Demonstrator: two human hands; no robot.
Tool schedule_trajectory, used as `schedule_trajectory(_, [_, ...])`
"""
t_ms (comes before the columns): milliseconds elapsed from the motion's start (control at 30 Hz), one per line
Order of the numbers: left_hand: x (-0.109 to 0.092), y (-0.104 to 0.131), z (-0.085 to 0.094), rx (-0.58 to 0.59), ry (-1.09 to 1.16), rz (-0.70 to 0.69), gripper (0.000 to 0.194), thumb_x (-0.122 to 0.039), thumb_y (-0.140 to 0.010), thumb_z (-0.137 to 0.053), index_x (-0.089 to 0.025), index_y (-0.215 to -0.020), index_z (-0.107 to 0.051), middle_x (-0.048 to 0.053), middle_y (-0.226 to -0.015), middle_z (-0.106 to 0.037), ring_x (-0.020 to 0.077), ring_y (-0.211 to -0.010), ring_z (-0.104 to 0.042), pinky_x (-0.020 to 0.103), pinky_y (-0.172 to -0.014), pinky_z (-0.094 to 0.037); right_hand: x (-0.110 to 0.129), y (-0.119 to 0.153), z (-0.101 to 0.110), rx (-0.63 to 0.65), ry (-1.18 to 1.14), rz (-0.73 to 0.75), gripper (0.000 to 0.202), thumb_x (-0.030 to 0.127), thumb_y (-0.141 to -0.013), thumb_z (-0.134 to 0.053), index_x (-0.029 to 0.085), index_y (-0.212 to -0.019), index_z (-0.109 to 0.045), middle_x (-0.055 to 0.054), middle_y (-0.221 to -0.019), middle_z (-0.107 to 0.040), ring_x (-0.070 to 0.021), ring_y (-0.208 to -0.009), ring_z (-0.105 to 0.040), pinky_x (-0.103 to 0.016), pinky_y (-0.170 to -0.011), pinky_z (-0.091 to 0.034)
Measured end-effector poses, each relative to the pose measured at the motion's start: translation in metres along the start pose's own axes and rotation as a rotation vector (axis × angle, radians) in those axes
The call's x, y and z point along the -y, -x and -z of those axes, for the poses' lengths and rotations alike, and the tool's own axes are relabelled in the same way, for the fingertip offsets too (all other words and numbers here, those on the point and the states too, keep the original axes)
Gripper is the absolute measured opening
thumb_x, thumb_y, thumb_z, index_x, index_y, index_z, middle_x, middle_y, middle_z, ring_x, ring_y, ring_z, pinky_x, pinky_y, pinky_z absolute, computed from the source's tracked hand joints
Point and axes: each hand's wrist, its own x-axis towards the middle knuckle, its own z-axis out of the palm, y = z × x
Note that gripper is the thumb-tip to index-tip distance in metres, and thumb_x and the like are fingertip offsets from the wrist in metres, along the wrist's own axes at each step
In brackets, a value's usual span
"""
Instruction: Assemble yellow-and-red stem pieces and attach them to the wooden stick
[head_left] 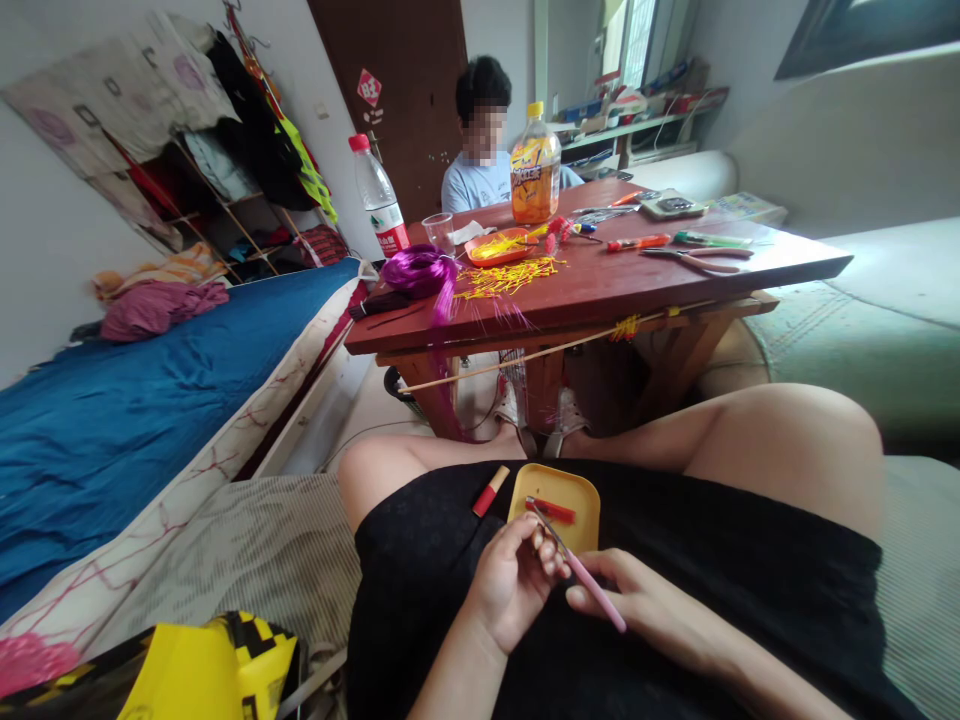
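Nearest: both hands meet above the wearer's lap, over a black garment (735, 580). Right hand (637, 595) grips the handle of a pink-handled tool (596, 590); its metal shaft slants across the left hand's fingertips, tip over the yellow tray (581, 490). Left hand (517, 575) curled, thumb against fingers; whether it pinches a fine strand cannot be told at this blur.

Technique, as judged: steady the shaft near its tip, turn from the handle lightly, keep the work above the tray so fragments are caught.

Containers: the tray holds a slim red piece (555, 511); a red-and-gold tube (491, 492) lies just beside it. Farther, on the red-brown surface (615, 275), an orange dish (487, 262) carries yellow strands, more lying loose in front. Clear plastic cup (439, 230) behind purple thread (420, 270); red-capped bottle (379, 195) to its left; yellow-capped bottle (535, 170) holds amber drink.
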Motion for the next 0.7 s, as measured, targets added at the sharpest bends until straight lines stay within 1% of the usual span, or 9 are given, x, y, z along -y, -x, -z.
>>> schedule_trajectory(167, [0.0,0.0,-0.001,-0.042,0.014,0.017,0.026,-0.02,-0.075,-0.059,-0.013,-0.052,-0.051,-0.002,-0.043,-0.048,0.008,-0.041,-0.044,0.023,-0.052,-0.043,-0.004,-0.001,-0.001,-0.01,-0.004,0.005,0.03,0.042,-0.075,-0.059,0.013,-0.076,-0.063,0.005,-0.06,-0.04,-0.0104,-0.06,-0.028,-0.022,-0.052,-0.02])
schedule_trajectory(233, [0.001,-0.003,0.002,-0.07,0.022,0.031,0.029,-0.019,-0.079,-0.054,-0.013,-0.051,-0.05,-0.002,-0.043,-0.047,0.0079,-0.04,-0.044,0.023,-0.053,-0.043,-0.008,-0.004,-0.001,-0.003,-0.006,-0.014,0.033,0.046,-0.074,-0.06,0.013,-0.073,-0.062,0.005,-0.058,-0.038,-0.0097,-0.058,-0.026,-0.022,-0.051,-0.019])
schedule_trajectory(333, [0.003,-0.015,0.011,-0.129,0.039,0.068,0.033,-0.016,-0.083,-0.047,-0.014,-0.05,-0.048,-0.003,-0.043,-0.046,0.0074,-0.04,-0.043,0.022,-0.051,-0.043,-0.019,-0.015,0.001,0.012,-0.028,-0.079,0.043,0.056,-0.07,-0.059,0.014,-0.059,-0.054,0.006,-0.052,-0.033,-0.0076,-0.052,-0.023,-0.021,-0.047,-0.018])
schedule_trajectory(433, [0.007,-0.031,0.023,-0.191,0.053,0.119,0.033,-0.017,-0.086,-0.045,-0.013,-0.053,-0.048,-0.004,-0.045,-0.045,0.0068,-0.039,-0.041,0.02,-0.045,-0.04,-0.03,-0.029,0.002,0.001,-0.043,-0.173,0.054,0.068,-0.066,-0.051,0.016,-0.05,-0.045,0.006,-0.045,-0.035,-0.0063,-0.043,-0.027,-0.021,-0.041,-0.019])
schedule_trajectory(500, [0.009,-0.041,0.03,-0.224,0.062,0.144,0.025,-0.022,-0.087,-0.047,-0.012,-0.066,-0.054,-0.003,-0.055,-0.051,0.0069,-0.044,-0.045,0.021,-0.045,-0.041,-0.037,-0.036,0.003,-0.01,-0.051,-0.229,0.058,0.072,-0.065,-0.048,0.017,-0.048,-0.045,0.005,-0.043,-0.039,-0.007,-0.04,-0.033,-0.02,-0.039,-0.022])
schedule_trajectory(567, [0.012,-0.049,0.037,-0.25,0.074,0.162,0.017,-0.028,-0.087,-0.049,-0.012,-0.088,-0.057,0.0,-0.076,-0.059,0.0093,-0.058,-0.054,0.024,-0.053,-0.047,-0.042,-0.04,0.004,-0.023,-0.066,-0.27,0.059,0.073,-0.065,-0.047,0.016,-0.049,-0.047,0.004,-0.043,-0.042,-0.0069,-0.039,-0.035,-0.019,-0.039,-0.024])
schedule_trajectory(633, [0.014,-0.055,0.042,-0.271,0.085,0.178,0.025,-0.03,-0.086,-0.051,-0.014,-0.105,-0.054,0.005,-0.098,-0.059,0.0143,-0.077,-0.059,0.031,-0.064,-0.051,-0.045,-0.042,0.004,-0.036,-0.087,-0.298,0.059,0.072,-0.066,-0.048,0.015,-0.05,-0.048,0.004,-0.044,-0.043,-0.0059,-0.039,-0.036,-0.018,-0.039,-0.025])
schedule_trajectory(700, [0.016,-0.06,0.046,-0.289,0.095,0.192,0.029,-0.029,-0.085,-0.052,-0.015,-0.111,-0.052,0.007,-0.108,-0.057,0.0182,-0.087,-0.059,0.037,-0.072,-0.051,-0.048,-0.044,0.003,-0.047,-0.107,-0.323,0.058,0.071,-0.067,-0.048,0.015,-0.05,-0.048,0.004,-0.043,-0.043,-0.0051,-0.038,-0.035,-0.017,-0.038,-0.025])
